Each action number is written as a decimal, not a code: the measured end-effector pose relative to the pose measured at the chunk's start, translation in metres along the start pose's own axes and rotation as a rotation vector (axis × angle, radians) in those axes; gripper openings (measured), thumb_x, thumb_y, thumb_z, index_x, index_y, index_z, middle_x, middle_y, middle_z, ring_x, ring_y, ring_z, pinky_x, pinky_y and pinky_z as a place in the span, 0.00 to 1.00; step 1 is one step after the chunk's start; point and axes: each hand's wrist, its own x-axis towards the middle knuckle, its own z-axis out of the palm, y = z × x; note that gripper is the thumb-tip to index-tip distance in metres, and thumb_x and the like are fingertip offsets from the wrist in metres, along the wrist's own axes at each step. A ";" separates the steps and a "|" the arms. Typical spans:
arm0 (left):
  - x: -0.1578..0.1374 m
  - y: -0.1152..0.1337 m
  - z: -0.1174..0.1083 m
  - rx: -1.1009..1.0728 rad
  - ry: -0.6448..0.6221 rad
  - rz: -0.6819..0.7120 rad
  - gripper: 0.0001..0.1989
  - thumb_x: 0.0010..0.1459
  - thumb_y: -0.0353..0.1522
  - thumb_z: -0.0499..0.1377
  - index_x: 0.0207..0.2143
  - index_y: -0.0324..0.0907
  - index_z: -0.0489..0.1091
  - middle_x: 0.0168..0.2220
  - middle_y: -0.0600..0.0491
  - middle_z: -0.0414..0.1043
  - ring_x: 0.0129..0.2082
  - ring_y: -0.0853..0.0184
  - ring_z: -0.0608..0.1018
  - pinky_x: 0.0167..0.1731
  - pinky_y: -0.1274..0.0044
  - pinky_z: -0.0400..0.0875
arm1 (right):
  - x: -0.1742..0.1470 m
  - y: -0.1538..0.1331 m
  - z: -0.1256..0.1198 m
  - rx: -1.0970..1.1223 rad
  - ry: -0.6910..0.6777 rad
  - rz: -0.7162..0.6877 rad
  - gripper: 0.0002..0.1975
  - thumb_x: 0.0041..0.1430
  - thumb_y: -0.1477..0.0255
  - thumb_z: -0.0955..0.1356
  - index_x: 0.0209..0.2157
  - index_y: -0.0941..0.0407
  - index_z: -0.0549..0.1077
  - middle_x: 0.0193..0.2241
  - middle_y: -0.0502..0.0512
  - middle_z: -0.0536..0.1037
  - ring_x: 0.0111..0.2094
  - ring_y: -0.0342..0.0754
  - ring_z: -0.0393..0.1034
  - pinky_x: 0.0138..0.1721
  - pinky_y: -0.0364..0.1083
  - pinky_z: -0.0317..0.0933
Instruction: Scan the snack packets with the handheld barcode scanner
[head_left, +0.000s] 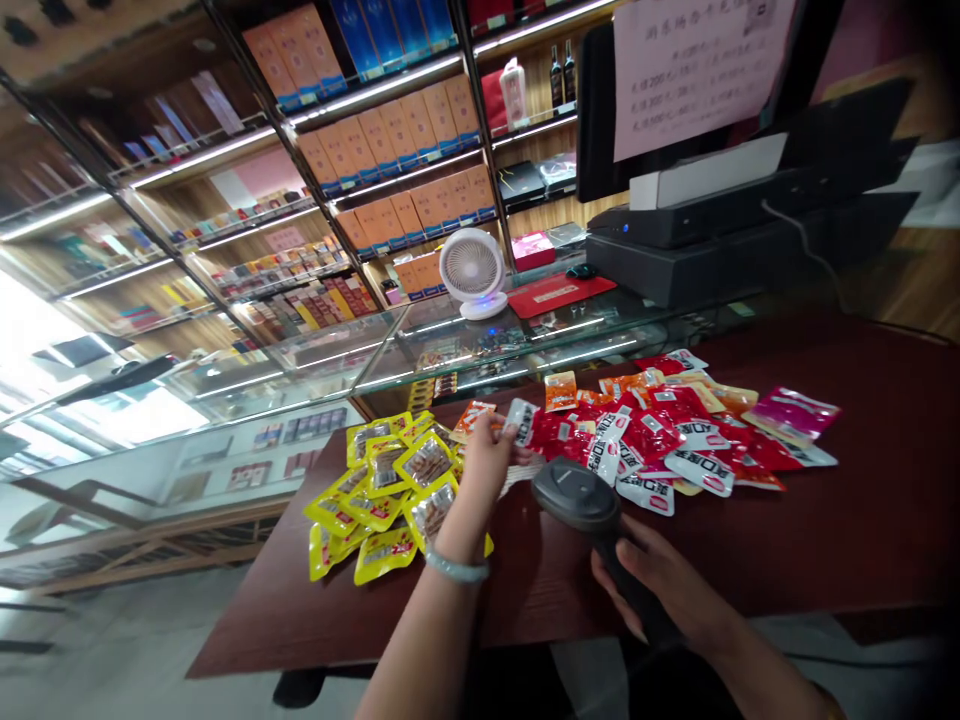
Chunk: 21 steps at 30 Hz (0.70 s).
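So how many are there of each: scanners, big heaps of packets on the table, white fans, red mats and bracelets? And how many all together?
Scanner: 1, in the right hand
Big heaps of packets: 2, a yellow heap and a mostly red heap
White fan: 1
Red mat: 1
Bracelet: 1
Total: 6

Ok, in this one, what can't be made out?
All in the head view:
- Left hand: whether it pinches the red-and-white packet or only touches it; its own fingers hide the contact.
- Scanner: its scanning window, which faces away, hidden by its own head.
- Pink sign: its smaller lines, blurred.
- Yellow packets: their small print, too small; how many there are, since they overlap.
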 end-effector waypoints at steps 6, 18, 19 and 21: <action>0.026 -0.008 0.020 0.287 -0.206 0.048 0.11 0.56 0.35 0.60 0.41 0.42 0.68 0.31 0.53 0.75 0.24 0.70 0.76 0.25 0.77 0.70 | 0.001 0.003 -0.001 0.009 0.032 0.005 0.22 0.57 0.51 0.69 0.36 0.55 0.64 0.21 0.45 0.69 0.13 0.36 0.60 0.13 0.36 0.56; 0.047 0.013 -0.059 1.362 0.231 0.100 0.34 0.50 0.57 0.58 0.45 0.37 0.74 0.49 0.35 0.72 0.52 0.48 0.71 0.50 0.65 0.62 | 0.043 -0.078 0.021 -0.198 0.042 -0.001 0.20 0.57 0.53 0.69 0.36 0.56 0.68 0.20 0.45 0.71 0.11 0.37 0.61 0.11 0.37 0.54; 0.045 0.008 -0.060 1.380 0.226 0.077 0.37 0.48 0.59 0.57 0.45 0.36 0.74 0.49 0.34 0.71 0.52 0.47 0.70 0.50 0.64 0.62 | 0.053 -0.088 0.020 -0.240 0.032 -0.006 0.20 0.57 0.53 0.69 0.34 0.56 0.67 0.19 0.45 0.70 0.11 0.37 0.61 0.11 0.37 0.54; 0.042 -0.002 -0.060 1.383 0.212 0.065 0.41 0.45 0.61 0.57 0.48 0.35 0.71 0.51 0.33 0.69 0.53 0.45 0.68 0.50 0.63 0.61 | 0.071 -0.104 0.015 -0.287 0.007 -0.013 0.20 0.58 0.52 0.68 0.31 0.56 0.67 0.18 0.45 0.70 0.11 0.37 0.61 0.11 0.37 0.52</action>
